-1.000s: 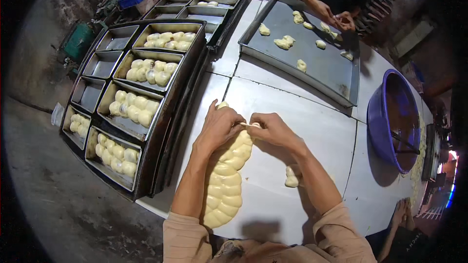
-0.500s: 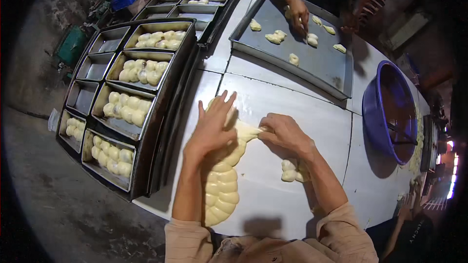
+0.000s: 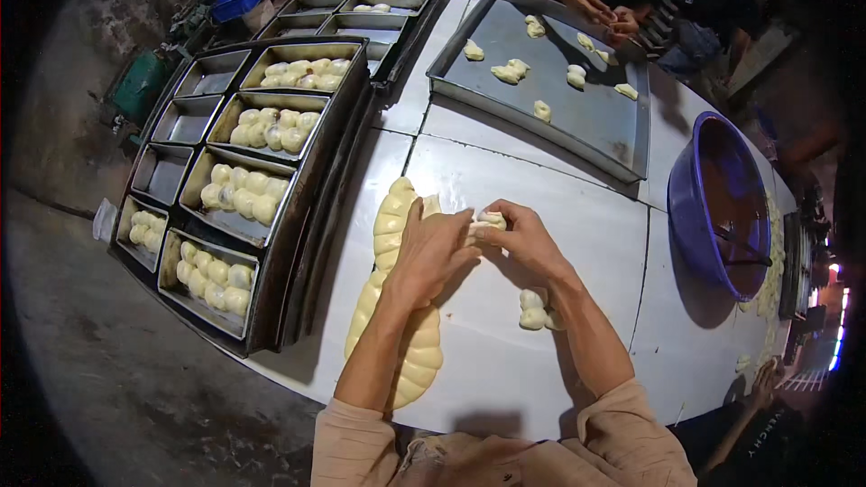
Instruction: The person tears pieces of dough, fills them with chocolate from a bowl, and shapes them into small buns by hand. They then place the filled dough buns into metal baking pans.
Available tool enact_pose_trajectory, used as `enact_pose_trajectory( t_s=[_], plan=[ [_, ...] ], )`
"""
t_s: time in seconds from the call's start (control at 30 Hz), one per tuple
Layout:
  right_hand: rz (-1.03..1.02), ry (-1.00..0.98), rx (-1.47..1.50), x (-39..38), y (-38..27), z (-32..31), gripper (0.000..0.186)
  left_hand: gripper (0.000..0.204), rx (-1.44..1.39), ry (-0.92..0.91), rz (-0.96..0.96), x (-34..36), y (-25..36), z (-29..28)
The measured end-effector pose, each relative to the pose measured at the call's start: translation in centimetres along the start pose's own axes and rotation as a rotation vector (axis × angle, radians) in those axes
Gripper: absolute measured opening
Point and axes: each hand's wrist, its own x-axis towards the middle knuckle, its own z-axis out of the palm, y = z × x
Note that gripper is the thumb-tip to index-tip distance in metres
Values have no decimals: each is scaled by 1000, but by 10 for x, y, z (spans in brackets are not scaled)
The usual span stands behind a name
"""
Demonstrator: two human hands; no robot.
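Shifted toward three o'clock since the earlier frame, the left hand (image 3: 435,251) meets the right hand (image 3: 523,236) at twelve o'clock over the worktop (image 3: 550,180), fingers of both pinched on a small dough piece (image 3: 476,232) that should handle light, soft and stretchy, best held by its edges

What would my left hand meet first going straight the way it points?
Your left hand would probably meet the small dough piece at its fingertips first, then your right hand; depth is unclear.

Left hand (image 3: 435,252), right hand (image 3: 526,239) — pinching dough piece (image 3: 479,228).
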Motion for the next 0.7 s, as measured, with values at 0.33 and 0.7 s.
enact_pose_trajectory(
  t_s=[0.33, 0.7],
  plan=[
    [145, -95, 373, -16, -11, -12, 15, 20, 248, 113, 166, 1, -7, 27],
    [-39, 57, 899, -86, -39, -59, 58, 102, -62, -104, 40, -3, 16, 23]
  ],
)
